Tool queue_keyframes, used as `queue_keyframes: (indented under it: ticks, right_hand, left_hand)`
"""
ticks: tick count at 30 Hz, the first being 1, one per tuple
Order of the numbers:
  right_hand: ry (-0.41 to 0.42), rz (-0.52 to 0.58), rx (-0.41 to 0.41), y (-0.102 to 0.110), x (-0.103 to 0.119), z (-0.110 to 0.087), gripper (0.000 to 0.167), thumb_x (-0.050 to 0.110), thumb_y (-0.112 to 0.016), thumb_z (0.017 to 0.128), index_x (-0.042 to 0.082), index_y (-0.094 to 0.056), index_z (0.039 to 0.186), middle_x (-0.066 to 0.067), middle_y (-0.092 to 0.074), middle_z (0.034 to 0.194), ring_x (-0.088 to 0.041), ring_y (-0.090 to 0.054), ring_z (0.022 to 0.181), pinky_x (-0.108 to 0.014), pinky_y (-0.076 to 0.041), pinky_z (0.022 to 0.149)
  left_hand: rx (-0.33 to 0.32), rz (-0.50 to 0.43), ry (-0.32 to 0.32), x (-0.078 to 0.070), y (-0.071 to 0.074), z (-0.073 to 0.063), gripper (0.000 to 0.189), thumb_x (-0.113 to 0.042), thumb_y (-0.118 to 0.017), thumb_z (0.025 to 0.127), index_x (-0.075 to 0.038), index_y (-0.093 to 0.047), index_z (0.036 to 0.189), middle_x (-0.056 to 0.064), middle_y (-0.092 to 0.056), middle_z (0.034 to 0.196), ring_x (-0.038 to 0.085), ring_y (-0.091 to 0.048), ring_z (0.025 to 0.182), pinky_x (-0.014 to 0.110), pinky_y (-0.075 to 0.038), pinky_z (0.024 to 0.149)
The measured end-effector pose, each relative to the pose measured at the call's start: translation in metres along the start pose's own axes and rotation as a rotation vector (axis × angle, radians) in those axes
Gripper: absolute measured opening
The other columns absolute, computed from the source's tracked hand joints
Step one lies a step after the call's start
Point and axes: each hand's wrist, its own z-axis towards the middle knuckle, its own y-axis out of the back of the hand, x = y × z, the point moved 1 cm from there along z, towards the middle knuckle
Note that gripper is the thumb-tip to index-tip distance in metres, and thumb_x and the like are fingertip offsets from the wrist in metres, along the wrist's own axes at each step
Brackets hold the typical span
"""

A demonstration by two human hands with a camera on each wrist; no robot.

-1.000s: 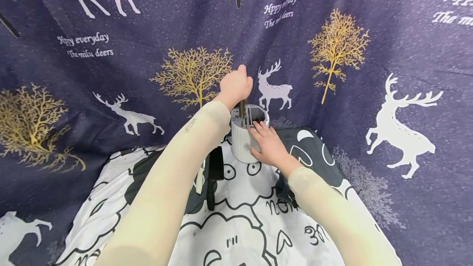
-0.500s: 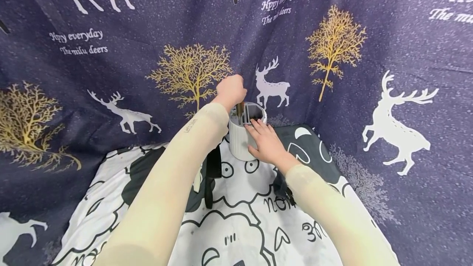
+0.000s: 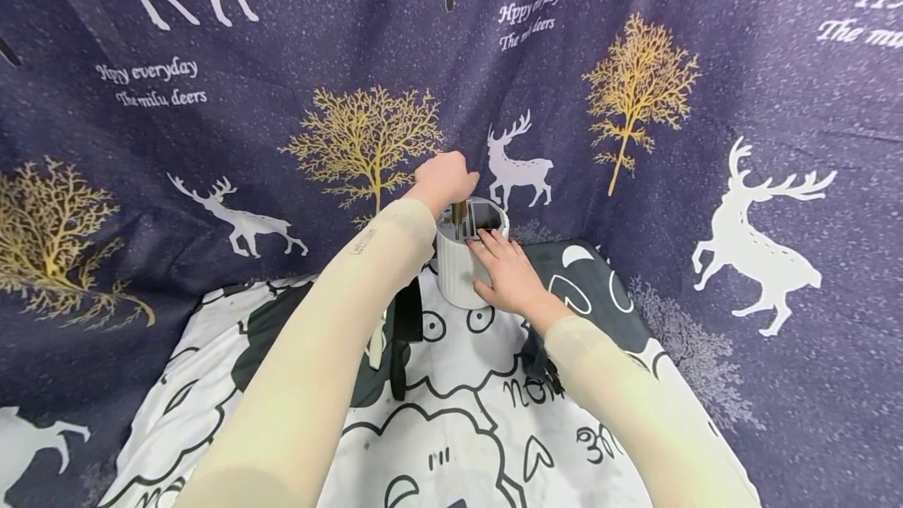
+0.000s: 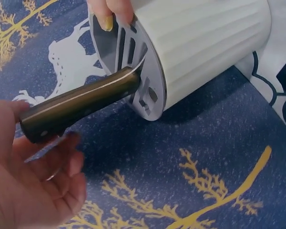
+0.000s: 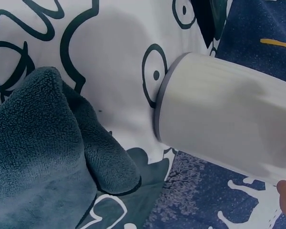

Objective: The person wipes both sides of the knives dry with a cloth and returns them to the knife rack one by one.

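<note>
A white ribbed knife block (image 3: 462,277) stands upright on the patterned cloth, its grey slotted top (image 4: 155,90) showing in the left wrist view. One knife (image 4: 81,102) sits with its blade in a slot and its brown handle sticking out. My left hand (image 3: 444,176) is at the handle's butt end; the left wrist view shows thumb and curled index finger on either side of it, the other fingers loosely bent below. My right hand (image 3: 508,273) rests on the block with fingers spread, fingertips (image 4: 107,21) over the top rim.
A flat black object with a dark handle (image 3: 399,371) and a pale slim item (image 3: 377,343) lie left of the block, partly behind the left sleeve. A dark fuzzy cloth (image 5: 35,138) lies near the right forearm. A purple deer-print curtain (image 3: 550,77) hangs behind.
My left hand has come down with the knife, its handle now lower over the block. The thumb now sticks out to the right. My right hand has stayed on the block.
</note>
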Motion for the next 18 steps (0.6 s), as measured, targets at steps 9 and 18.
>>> queue_keyframes:
  ticks: [9, 18]
  right_hand:
    - [0.001, 0.066, 0.087, 0.013, 0.001, 0.009, 0.070, 0.037, -0.067, 0.096, 0.020, -0.041, 0.158, -0.015, -0.033, 0.167, -0.039, -0.029, 0.156, -0.065, -0.033, 0.120]
    - [0.019, 0.220, 0.139, 0.031, -0.006, 0.001, 0.067, 0.035, -0.062, 0.098, 0.017, -0.040, 0.158, -0.014, -0.020, 0.172, -0.040, -0.034, 0.153, -0.059, -0.037, 0.120]
  left_hand:
    - [-0.070, -0.025, -0.170, 0.027, 0.013, -0.037, 0.075, -0.066, -0.037, 0.103, -0.026, -0.022, 0.165, 0.007, -0.043, 0.163, 0.033, -0.049, 0.144, 0.057, -0.047, 0.111]
    - [-0.110, -0.259, -0.254, 0.094, -0.009, -0.123, 0.056, -0.053, -0.054, 0.103, -0.020, -0.054, 0.148, 0.007, -0.069, 0.131, 0.024, -0.068, 0.112, 0.048, -0.056, 0.092]
